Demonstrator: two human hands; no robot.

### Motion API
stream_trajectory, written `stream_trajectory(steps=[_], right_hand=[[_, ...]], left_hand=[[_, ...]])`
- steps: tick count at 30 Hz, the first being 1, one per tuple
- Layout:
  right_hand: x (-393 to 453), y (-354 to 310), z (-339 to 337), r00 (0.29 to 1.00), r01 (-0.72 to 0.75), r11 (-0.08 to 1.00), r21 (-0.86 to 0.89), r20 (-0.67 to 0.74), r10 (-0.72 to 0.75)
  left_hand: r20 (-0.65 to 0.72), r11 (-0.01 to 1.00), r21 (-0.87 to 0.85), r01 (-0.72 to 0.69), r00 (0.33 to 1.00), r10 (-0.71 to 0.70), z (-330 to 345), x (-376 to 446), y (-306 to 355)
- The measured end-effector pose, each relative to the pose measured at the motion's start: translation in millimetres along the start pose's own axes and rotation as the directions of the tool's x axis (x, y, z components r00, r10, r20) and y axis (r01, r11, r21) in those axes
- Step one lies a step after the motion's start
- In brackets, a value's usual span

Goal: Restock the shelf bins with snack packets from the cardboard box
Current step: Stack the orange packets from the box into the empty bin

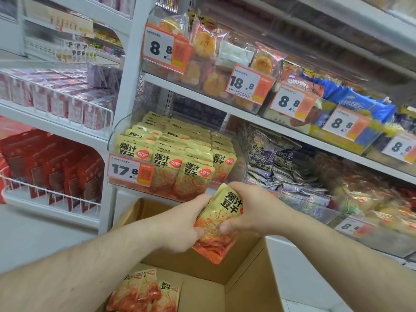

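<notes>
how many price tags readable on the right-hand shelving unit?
7. Top shelf: 8.8 tag, 18.8 tag, then three 8.8 tags. Lower shelf: 17.8 tag on the yellow-packet bin, one partly blurred tag far right. More may lie out of frame.

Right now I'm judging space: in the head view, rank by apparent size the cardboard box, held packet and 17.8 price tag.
1. Cardboard box
2. Held packet, though nearness to the camera enlarges it
3. 17.8 price tag
</notes>
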State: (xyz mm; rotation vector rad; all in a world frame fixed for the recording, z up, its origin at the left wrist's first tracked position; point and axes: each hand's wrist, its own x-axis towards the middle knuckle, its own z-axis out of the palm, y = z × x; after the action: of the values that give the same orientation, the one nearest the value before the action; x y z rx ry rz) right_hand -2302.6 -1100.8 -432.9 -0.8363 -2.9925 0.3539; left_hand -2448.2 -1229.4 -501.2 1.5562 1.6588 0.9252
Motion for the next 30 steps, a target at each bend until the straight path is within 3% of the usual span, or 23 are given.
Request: stream_trajectory(steps=[6,10,13,15,18,23,27,30], right_hand=[[-0.8,-9.0,-3.5,0.998,-0.059,0.997,0.052,0.034,0.058],[3.5,-21.0,-37.4,0.990,-0.142,0.988,-0.065,-0.011,0.142],[23.8,-16.9,-79.2,0.967,-0.251,0.962,-0.105,-0.071,0.244],[47.1,-12.4,-96.0,0.953,-0.297,0.932,-0.206,-0.122,0.277],[85.8,-12.9,-94.6,0.938,-0.346,0.875,-0.339,-0.103,0.331],[137.3,-6.4,-67.4,0.926,-0.373,0.851,-0.370,-0.085,0.369],[157.1,2.8,-41.8,0.926,-0.335,0.845,-0.417,0.018,0.376],[156.6,15.2,-23.2,0.948,-0.276,0.776,-0.567,-0.028,0.316]], left_hand=[[0.016,0.992,0.123,0.017,1.000,-0.019,-3.6,1.0,6.9],[-0.202,0.973,0.230,-0.004,0.978,0.052,-7.9,5.1,10.2],[-0.344,0.876,0.476,0.082,0.934,0.100,-17.2,9.8,8.6],[-0.375,0.829,0.539,0.148,0.924,0.079,-21.2,12.4,10.1],[-0.374,0.793,0.583,0.176,0.925,0.070,-22.9,17.5,11.9],[-0.366,0.764,0.625,0.163,0.925,0.102,-32.7,24.4,-0.8],[-0.346,0.739,0.651,0.174,0.934,0.085,-38.7,29.5,-15.2],[-0.328,0.727,0.667,0.162,0.940,0.091,-39.9,32.0,-27.0]])
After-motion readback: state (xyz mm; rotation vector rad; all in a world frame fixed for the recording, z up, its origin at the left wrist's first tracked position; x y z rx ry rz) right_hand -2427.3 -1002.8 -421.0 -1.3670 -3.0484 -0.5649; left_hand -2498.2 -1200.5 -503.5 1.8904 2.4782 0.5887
